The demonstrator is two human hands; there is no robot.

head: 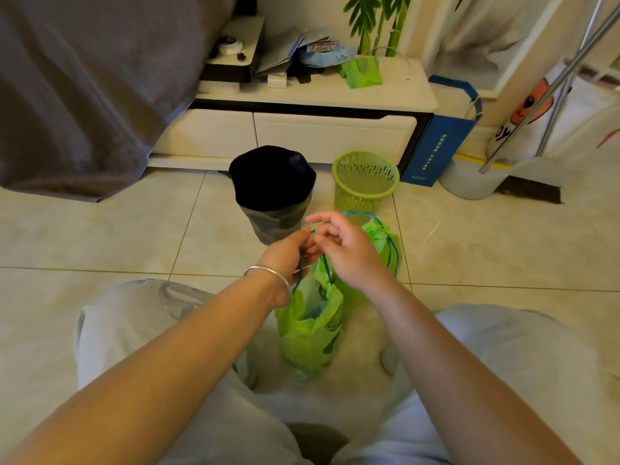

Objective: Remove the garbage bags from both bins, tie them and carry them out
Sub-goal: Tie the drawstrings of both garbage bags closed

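Both hands meet mid-frame over the green bag (310,325). The left hand (290,251), bracelet (268,273) on the wrist, is pinched shut on the blue drawstring (326,263) right at the bag's mouth. The right hand (345,250) sits just beside it, fingers curled loosely with the cord running under them; can't really tell if it's actually gripping the string or just touching it. More of the string loops out to the right of that hand, over a bunched-up bit of green plastic.

The bag stands on the tiled floor (100,229) between the person's knees, top partly gathered but still gaping a little, something pale inside.

Just behind the hands, center frame, there's a grey bin (275,219) with a black bag (271,177) still lining it. To its right, close by, is a green basket (364,182) with no liner. Behind both runs a low white cabinet (302,132), with a blue paper bag (439,146) leaning at its right end. Grey bedding (84,88) fills the upper left.
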